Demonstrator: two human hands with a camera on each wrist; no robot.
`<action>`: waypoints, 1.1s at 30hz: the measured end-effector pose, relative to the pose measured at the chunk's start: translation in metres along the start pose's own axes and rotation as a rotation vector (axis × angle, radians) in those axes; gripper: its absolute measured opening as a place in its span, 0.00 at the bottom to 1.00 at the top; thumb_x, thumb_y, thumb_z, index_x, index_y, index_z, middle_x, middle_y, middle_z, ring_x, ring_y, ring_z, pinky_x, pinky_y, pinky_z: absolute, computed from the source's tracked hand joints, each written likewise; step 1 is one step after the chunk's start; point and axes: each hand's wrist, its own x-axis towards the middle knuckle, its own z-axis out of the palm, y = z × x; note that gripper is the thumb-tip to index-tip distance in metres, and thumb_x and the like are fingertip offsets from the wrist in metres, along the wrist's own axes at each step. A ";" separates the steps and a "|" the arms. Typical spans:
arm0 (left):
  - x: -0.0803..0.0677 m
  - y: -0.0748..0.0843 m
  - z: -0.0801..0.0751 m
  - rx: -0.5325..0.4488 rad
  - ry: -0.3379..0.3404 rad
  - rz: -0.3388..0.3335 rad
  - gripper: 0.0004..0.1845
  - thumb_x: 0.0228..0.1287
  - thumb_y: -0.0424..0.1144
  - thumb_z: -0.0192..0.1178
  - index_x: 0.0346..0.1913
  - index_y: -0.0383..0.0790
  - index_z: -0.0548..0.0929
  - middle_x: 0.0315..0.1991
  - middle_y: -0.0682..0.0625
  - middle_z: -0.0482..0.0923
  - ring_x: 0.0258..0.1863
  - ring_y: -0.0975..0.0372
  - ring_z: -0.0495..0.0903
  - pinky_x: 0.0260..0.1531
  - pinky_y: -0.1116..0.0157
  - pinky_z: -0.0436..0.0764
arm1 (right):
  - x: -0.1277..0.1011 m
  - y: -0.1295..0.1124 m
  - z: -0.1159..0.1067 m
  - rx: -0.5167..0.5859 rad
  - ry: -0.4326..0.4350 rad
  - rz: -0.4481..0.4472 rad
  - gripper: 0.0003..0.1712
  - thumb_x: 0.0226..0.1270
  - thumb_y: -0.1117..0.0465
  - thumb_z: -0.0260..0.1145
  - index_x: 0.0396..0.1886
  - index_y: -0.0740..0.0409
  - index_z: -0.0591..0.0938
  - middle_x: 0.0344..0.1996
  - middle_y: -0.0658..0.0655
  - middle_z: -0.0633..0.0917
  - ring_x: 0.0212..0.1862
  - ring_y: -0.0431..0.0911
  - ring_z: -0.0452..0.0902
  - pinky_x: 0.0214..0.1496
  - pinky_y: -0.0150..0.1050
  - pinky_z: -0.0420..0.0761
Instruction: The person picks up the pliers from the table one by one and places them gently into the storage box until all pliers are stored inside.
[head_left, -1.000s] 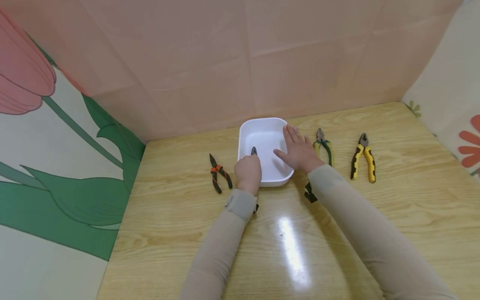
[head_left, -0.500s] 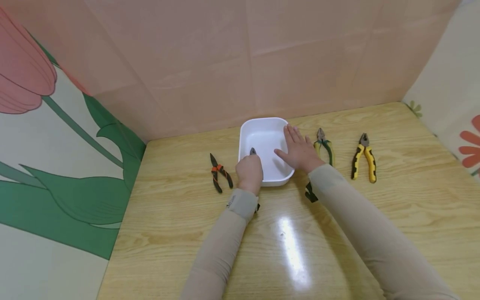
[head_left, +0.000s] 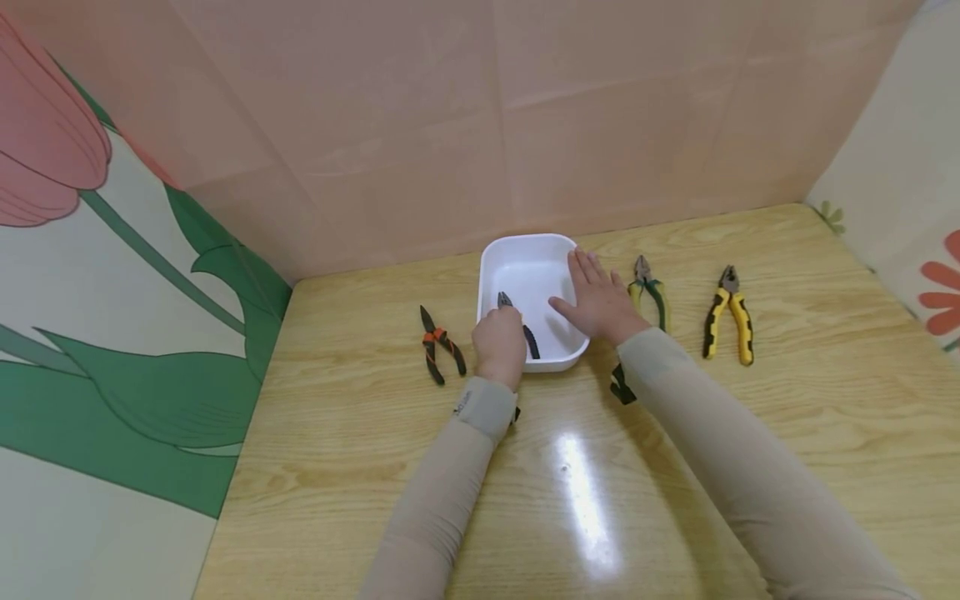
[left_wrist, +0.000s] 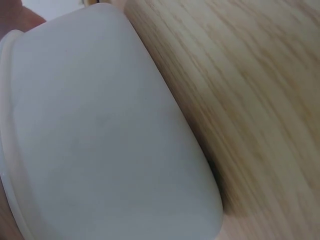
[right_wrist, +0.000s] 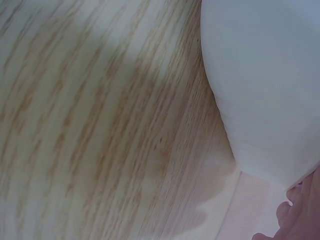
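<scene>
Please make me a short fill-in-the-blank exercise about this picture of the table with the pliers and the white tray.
1. The left hand holds dark pliers inside the white ____.
2. The right hand rests flat on the tray's ____ edge.
3. The pliers with orange on them lie to the ____ of the tray.

Missing words: tray; right; left

Head view high, angled down over table (head_left: 675,467), both wrist views very close, apparently sharing tray (head_left: 525,258) wall

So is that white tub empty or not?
Not empty: dark-handled pliers, held by the left hand, lie inside the white tub.
</scene>
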 end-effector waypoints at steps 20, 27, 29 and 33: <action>0.000 -0.003 0.006 -0.008 0.018 -0.022 0.14 0.79 0.43 0.53 0.50 0.40 0.86 0.35 0.48 0.86 0.31 0.59 0.85 0.28 0.62 0.84 | -0.001 -0.001 -0.001 -0.005 0.002 -0.001 0.53 0.78 0.33 0.42 0.80 0.61 0.29 0.81 0.62 0.31 0.81 0.57 0.24 0.79 0.63 0.36; -0.002 -0.005 0.007 0.003 0.061 -0.027 0.16 0.79 0.45 0.52 0.55 0.40 0.85 0.36 0.48 0.85 0.29 0.59 0.85 0.26 0.62 0.84 | -0.001 -0.003 -0.001 -0.005 0.001 -0.002 0.53 0.79 0.33 0.42 0.80 0.62 0.29 0.81 0.62 0.31 0.81 0.58 0.24 0.79 0.63 0.36; -0.003 -0.005 0.006 0.014 0.080 -0.026 0.18 0.79 0.48 0.52 0.54 0.40 0.85 0.35 0.48 0.85 0.27 0.59 0.84 0.24 0.62 0.83 | -0.002 -0.003 -0.001 -0.004 0.003 -0.001 0.53 0.79 0.33 0.42 0.80 0.62 0.30 0.81 0.62 0.31 0.81 0.58 0.24 0.79 0.63 0.36; -0.004 -0.004 0.005 0.003 0.103 -0.027 0.20 0.79 0.51 0.52 0.55 0.40 0.85 0.34 0.48 0.85 0.26 0.59 0.84 0.23 0.62 0.83 | -0.003 -0.003 -0.002 0.001 0.004 0.000 0.53 0.79 0.34 0.42 0.80 0.62 0.30 0.81 0.62 0.30 0.81 0.58 0.24 0.79 0.63 0.36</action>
